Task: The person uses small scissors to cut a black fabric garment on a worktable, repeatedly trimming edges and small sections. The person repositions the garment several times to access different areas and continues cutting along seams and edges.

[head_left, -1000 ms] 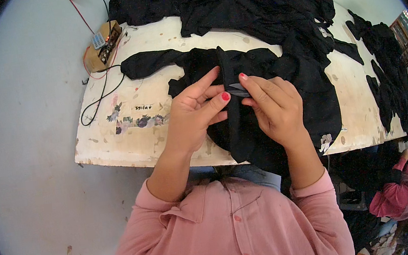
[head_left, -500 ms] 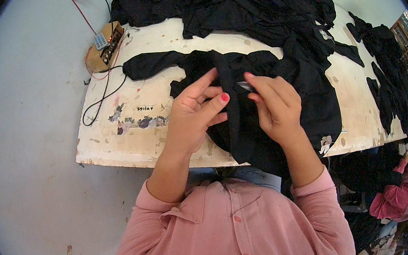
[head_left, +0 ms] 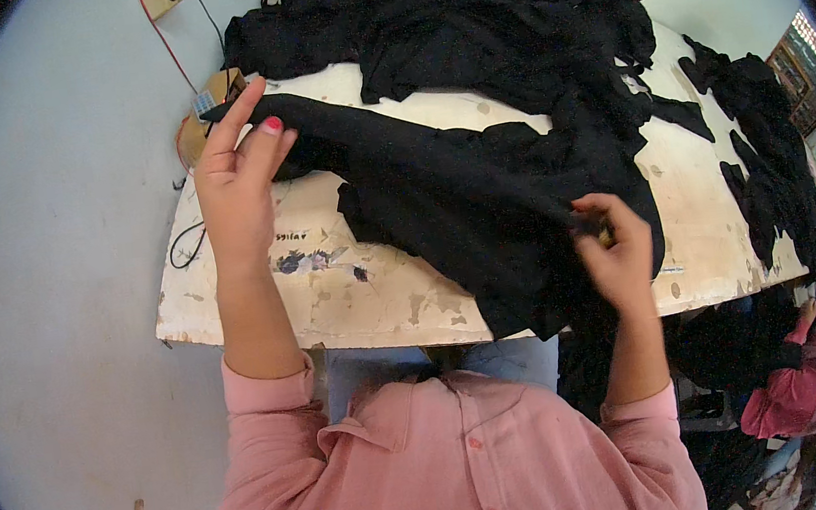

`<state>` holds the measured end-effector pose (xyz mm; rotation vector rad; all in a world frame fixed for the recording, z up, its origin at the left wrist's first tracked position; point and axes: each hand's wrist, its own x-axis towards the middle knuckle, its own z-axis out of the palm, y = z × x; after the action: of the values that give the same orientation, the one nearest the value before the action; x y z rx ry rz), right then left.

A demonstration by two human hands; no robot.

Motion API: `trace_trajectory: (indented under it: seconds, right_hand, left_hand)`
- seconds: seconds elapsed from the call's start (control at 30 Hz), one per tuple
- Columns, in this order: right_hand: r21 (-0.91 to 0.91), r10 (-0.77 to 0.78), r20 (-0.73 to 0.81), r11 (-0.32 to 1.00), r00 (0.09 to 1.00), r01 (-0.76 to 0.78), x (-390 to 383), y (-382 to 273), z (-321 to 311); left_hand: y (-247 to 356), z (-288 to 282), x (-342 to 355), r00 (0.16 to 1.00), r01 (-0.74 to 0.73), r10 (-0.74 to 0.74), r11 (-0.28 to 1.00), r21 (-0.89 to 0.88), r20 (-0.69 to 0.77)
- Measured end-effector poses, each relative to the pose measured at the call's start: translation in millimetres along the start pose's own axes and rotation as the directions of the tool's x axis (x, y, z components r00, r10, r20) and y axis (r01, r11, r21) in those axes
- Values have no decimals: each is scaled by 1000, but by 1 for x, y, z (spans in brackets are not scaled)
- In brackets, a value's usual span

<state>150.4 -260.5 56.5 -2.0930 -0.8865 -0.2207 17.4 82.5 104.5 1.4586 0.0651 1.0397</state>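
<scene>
A black garment (head_left: 440,181) is stretched slantwise across the table in front of me, its lower part hanging over the near edge. My left hand (head_left: 240,178), raised at the upper left, pinches one end of it with index finger extended. At the other end, to the right and lower, my right hand (head_left: 618,243) is closed on the cloth, slightly blurred. Something small and yellowish shows inside the right palm; its kind is unclear now.
The pale, stained table (head_left: 414,305) carries a large heap of black cloth (head_left: 462,17) at the back. More black pieces (head_left: 767,133) lie on the right. A brown box (head_left: 198,138) with wires stands by the left wall. Another person (head_left: 795,387) sits at lower right.
My hands have drawn apart: the left went up and left, the right moved right and down. The garment is now pulled taut between them. The pointed metal tool in my right hand no longer shows clearly.
</scene>
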Motion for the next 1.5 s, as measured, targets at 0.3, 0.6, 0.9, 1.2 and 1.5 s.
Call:
trace_trajectory:
  seconds: [0.3, 0.6, 0.9, 1.2, 1.5]
  right_hand:
    - [961, 470, 223, 43, 854, -274, 37, 19, -55]
    - [964, 507, 169, 93, 845, -249, 48, 22, -63]
    - [876, 533, 14, 402, 846, -267, 68, 34, -85]
    - [926, 546, 31, 300, 837, -230, 87, 33, -87]
    - [911, 561, 36, 322, 827, -258, 96, 46, -93]
  left_hand:
    - [19, -7, 8, 938, -18, -117, 924, 381, 327]
    - [20, -21, 20, 826, 381, -292, 920, -96, 482]
    - [17, -6, 42, 841, 393, -315, 915, -95, 439]
    - [15, 12, 65, 827, 429, -321, 891, -150, 462]
    - [13, 10, 62, 815, 415, -252, 883, -222, 522]
